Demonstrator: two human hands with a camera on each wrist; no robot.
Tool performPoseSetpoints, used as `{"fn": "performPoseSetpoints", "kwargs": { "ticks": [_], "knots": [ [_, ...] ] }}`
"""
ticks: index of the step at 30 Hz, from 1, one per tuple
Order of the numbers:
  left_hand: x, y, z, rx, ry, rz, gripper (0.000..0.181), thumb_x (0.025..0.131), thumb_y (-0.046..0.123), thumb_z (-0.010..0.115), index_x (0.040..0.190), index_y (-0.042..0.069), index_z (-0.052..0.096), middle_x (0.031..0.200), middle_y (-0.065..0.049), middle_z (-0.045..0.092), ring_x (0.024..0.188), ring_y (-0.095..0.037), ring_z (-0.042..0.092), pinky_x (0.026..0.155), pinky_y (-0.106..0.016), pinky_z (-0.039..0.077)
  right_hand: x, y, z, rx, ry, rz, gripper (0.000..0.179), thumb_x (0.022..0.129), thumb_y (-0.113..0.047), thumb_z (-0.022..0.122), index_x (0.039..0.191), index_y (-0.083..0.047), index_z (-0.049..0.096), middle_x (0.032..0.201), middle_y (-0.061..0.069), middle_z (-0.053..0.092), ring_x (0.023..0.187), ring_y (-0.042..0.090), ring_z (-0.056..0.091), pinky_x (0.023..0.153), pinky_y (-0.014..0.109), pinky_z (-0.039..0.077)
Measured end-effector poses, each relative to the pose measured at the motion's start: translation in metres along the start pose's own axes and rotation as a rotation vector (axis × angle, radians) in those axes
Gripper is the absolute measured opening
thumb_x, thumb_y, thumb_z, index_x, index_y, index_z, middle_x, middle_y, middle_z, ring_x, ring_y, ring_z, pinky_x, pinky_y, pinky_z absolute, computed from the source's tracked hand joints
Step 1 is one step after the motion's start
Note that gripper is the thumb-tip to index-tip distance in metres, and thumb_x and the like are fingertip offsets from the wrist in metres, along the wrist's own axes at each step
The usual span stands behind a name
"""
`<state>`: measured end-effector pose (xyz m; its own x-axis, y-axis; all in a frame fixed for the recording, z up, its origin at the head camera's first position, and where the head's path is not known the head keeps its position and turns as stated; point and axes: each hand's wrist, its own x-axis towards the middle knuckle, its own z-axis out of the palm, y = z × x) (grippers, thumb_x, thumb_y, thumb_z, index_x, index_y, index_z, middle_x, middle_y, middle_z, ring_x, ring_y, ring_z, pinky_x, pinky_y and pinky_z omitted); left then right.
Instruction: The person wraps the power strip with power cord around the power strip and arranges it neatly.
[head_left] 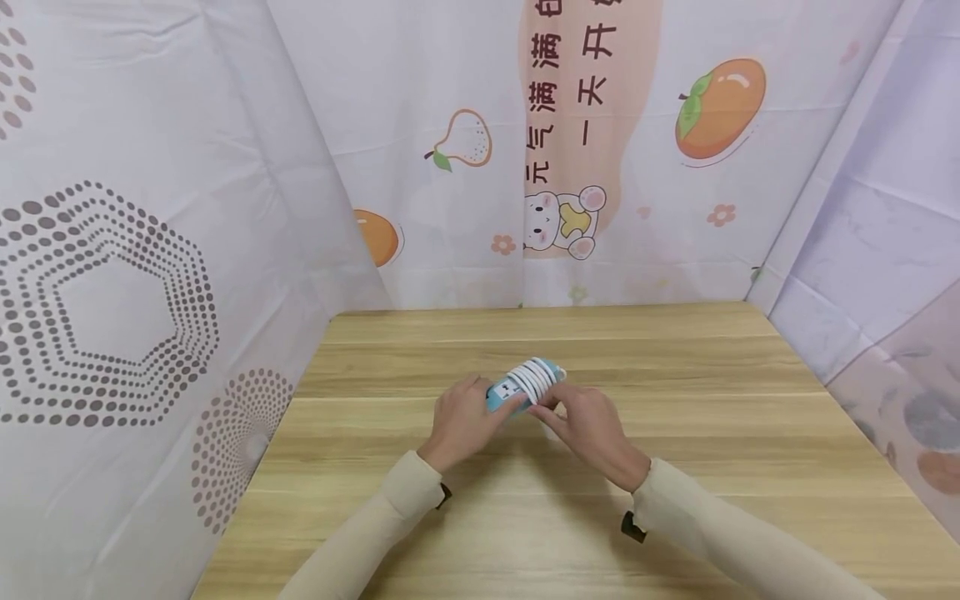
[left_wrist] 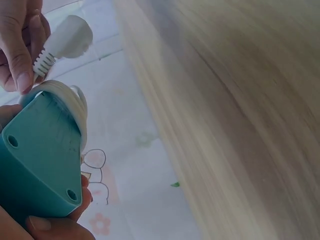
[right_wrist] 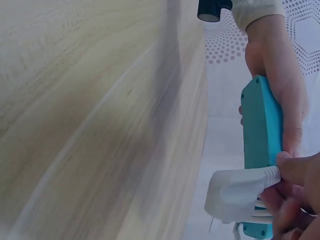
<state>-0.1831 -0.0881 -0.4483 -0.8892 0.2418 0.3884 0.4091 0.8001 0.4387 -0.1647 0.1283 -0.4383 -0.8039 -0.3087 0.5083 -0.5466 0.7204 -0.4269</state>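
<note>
A teal power strip [head_left: 504, 390] with a white socket face is held above the table, tilted. White cord [head_left: 534, 379] is wound several times around its far end. My left hand [head_left: 461, 421] grips the near end, fingers and thumb wrapped about the sides. The strip's teal underside [left_wrist: 45, 145] faces the left wrist view. With thumb and fingers, my right hand [head_left: 592, 425] pinches the cord at the ribbed neck of the white plug [right_wrist: 232, 195], close beside the wound coils. The plug [left_wrist: 72, 37] sticks out free of the fingers; its prongs cannot be made out.
Below the hands lies a wood-grain table [head_left: 420, 350]. A white printed curtain [head_left: 420, 217] hangs behind its far edge, with more patterned cloth [head_left: 247, 167] along the left and right. Dark wrist devices [head_left: 633, 527] show at the cuffs.
</note>
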Motion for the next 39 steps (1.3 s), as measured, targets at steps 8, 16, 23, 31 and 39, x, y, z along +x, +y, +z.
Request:
{"fn": "performPoseSetpoints", "kwargs": {
  "ticks": [8,16,23,31,39],
  "knots": [
    [-0.001,0.0,0.002,-0.031,-0.023,-0.005,0.056,0.093,0.068,0.062,0.084,0.013,0.068,0.073,0.006,0.049,0.058,-0.009,0.047,0.049,-0.026,0.039,-0.003,0.001,0.006,0.123,-0.072,0.066,0.02,0.091,-0.02,0.08,0.083,-0.018,0.062,0.068,-0.015,0.059,0.055,-0.002,0.049,0.05,0.022,0.043],
    [-0.001,-0.008,0.008,-0.011,-0.042,0.005,0.054,0.093,0.063,0.066,0.09,0.01,0.069,0.078,0.005,0.051,0.064,-0.009,0.048,0.052,-0.025,0.041,-0.007,0.001,0.016,0.175,-0.153,0.054,0.024,0.088,-0.003,0.081,0.087,-0.016,0.061,0.082,-0.007,0.069,0.077,0.008,0.069,0.064,0.025,0.055],
    [0.004,-0.016,0.013,0.07,-0.004,0.031,0.053,0.093,0.062,0.067,0.094,0.009,0.068,0.081,0.003,0.049,0.068,-0.011,0.047,0.053,-0.026,0.04,-0.003,0.0,0.021,0.179,-0.257,0.046,0.019,0.091,-0.01,0.075,0.083,-0.019,0.06,0.086,-0.008,0.066,0.068,0.007,0.059,0.059,0.024,0.048],
    [0.002,-0.023,0.022,0.076,-0.088,0.024,0.051,0.094,0.059,0.067,0.101,0.008,0.068,0.086,0.002,0.049,0.075,-0.012,0.046,0.055,-0.026,0.04,-0.005,0.006,0.024,0.213,-0.373,0.058,0.012,0.095,-0.014,0.074,0.088,-0.017,0.064,0.085,-0.008,0.066,0.071,0.003,0.058,0.062,0.023,0.05],
    [0.0,-0.027,0.024,0.037,-0.197,-0.018,0.057,0.097,0.063,0.06,0.106,0.007,0.068,0.09,0.002,0.054,0.076,-0.012,0.047,0.057,-0.026,0.041,0.0,0.01,0.016,0.142,-0.41,-0.023,0.011,0.096,-0.017,0.075,0.088,-0.019,0.068,0.082,-0.012,0.067,0.058,0.0,0.047,0.054,0.023,0.042]
  ]
}}
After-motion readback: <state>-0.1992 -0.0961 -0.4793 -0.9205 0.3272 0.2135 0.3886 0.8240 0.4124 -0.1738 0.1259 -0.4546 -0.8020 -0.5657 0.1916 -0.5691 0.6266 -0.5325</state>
